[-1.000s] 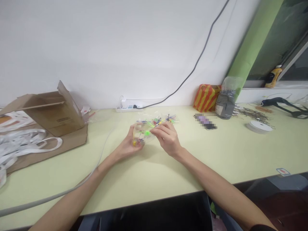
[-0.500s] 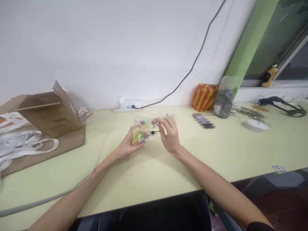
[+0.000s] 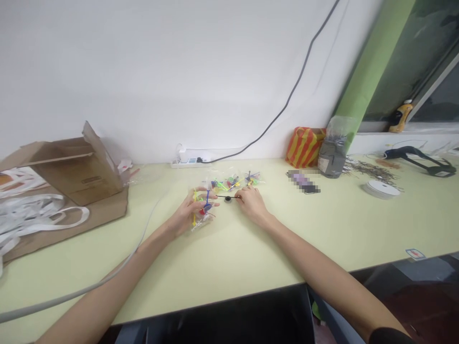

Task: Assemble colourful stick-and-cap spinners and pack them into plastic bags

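My left hand (image 3: 183, 213) is closed around a clear plastic bag of small coloured parts (image 3: 207, 207), with yellow, blue and red pieces showing through. Its fingertips lie close to the left end of a thin black bar with a round black disc in its middle (image 3: 228, 198). My right hand (image 3: 253, 203) pinches the right end of that bar, low over the table. Just beyond my hands, more small coloured plastic parts (image 3: 233, 182) lie in clear wrapping; their exact kind is too small to make out.
A cardboard box (image 3: 79, 177) and white strapping (image 3: 39, 215) occupy the left. A grey cable (image 3: 107, 278) crosses my left forearm. Along the wall stand a power strip (image 3: 190, 164), a striped bag (image 3: 306, 147) and a grey package (image 3: 332, 155). A white spool (image 3: 380, 188) lies right.
The bag in my left hand has turned, showing its blue and red parts. My right hand has lowered, and its fingers have closed on the black bar's end.
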A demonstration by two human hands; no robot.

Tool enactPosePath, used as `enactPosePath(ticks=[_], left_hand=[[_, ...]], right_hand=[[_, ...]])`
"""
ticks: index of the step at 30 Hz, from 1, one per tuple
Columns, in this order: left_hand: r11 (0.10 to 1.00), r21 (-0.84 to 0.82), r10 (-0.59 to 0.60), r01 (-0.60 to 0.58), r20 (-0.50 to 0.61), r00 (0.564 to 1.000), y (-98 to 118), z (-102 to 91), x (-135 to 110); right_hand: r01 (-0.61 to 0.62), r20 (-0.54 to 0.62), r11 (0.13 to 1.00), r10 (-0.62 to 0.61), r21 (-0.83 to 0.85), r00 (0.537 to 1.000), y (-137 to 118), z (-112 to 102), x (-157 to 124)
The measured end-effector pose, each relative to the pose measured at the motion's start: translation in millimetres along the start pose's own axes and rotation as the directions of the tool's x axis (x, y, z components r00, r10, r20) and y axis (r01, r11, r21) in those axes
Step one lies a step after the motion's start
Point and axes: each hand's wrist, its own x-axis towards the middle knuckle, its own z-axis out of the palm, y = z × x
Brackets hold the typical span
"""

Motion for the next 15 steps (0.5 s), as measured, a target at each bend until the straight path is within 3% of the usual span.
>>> enactPosePath(ticks=[9, 15], left_hand=[[0.996, 0.090, -0.028, 0.027, 0.010, 1.000, 0.7, 2.1, -0.5], [0.994, 0.093, -0.051, 0.062, -0.112, 0.992, -0.6, 0.2, 3.4]], right_hand=[[0.023, -0.171, 0.987, 0.004, 0.160, 0.985, 5.1, -0.4, 1.7], [0.050, -0.267, 0.974, 0.010, 0.219, 0.964, 5.2, -3.2, 1.3]])
